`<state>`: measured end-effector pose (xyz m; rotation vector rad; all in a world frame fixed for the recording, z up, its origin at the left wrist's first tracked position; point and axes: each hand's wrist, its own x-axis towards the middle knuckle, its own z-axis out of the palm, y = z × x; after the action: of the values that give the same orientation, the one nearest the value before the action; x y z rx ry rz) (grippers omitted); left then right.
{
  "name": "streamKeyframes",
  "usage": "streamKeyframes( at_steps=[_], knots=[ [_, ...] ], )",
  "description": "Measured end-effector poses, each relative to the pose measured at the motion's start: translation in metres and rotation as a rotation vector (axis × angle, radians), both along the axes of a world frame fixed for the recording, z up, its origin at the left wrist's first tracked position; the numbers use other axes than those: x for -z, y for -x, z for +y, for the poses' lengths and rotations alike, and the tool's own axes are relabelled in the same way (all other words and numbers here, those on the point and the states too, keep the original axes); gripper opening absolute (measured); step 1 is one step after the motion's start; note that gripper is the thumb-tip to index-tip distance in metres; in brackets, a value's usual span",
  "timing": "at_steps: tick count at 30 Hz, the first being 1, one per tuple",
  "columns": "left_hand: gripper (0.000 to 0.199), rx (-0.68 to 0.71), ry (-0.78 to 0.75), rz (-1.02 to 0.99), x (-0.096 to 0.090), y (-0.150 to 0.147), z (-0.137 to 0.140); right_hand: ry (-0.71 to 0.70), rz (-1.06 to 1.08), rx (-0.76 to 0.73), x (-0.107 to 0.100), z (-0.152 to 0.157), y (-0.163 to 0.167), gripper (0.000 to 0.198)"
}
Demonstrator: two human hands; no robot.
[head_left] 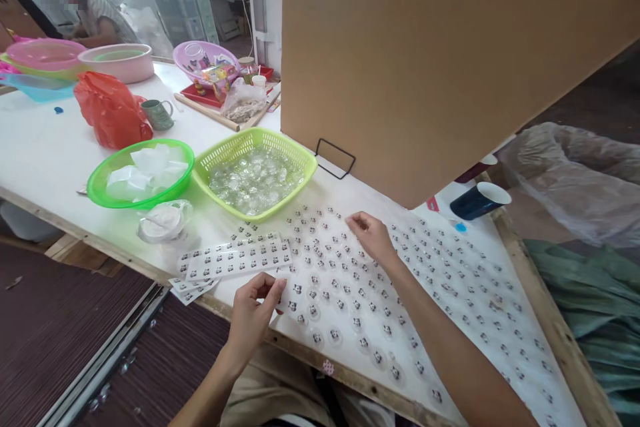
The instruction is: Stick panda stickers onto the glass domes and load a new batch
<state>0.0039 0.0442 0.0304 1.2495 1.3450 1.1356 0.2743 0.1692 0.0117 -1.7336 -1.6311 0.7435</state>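
Note:
My left hand (256, 310) pinches the end of a white sticker strip (235, 259) printed with small panda faces, near the table's front edge. My right hand (371, 235) reaches forward, fingertips down on the white table (45, 147) among several clear glass domes (350, 287) with panda stickers laid out in rows. What sits under the right fingertips is too small to tell. A green mesh basket (295, 147) of plain clear glass domes stands just beyond the rows.
A green bowl (100, 177) of white pieces, a small clear dish (163, 221), a red bag (113, 110), a mug (157, 113) and coloured basins lie left. A tilted cardboard sheet (450, 60) hangs over the table. A dark cup (479, 201) lies right. Another person sits far left.

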Motion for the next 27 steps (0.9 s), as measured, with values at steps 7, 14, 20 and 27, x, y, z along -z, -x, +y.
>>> streamKeyframes(
  at_steps=[7,14,20,27],
  knots=[
    [0.034,-0.029,-0.032,-0.008,-0.009,-0.013,-0.002,0.159,0.315,-0.455,-0.035,-0.099,0.077,0.025],
    [0.027,0.053,0.053,-0.129,-0.007,-0.015,-0.007,0.139,0.342,-0.438,-0.029,-0.105,0.075,0.028],
    [0.026,0.046,0.073,-0.216,0.003,-0.017,-0.005,0.063,0.322,-0.403,-0.024,-0.110,0.077,0.031],
    [0.028,0.015,0.046,-0.073,-0.001,-0.016,-0.004,-0.177,0.301,-0.317,-0.025,-0.109,0.076,0.007]
  ],
)
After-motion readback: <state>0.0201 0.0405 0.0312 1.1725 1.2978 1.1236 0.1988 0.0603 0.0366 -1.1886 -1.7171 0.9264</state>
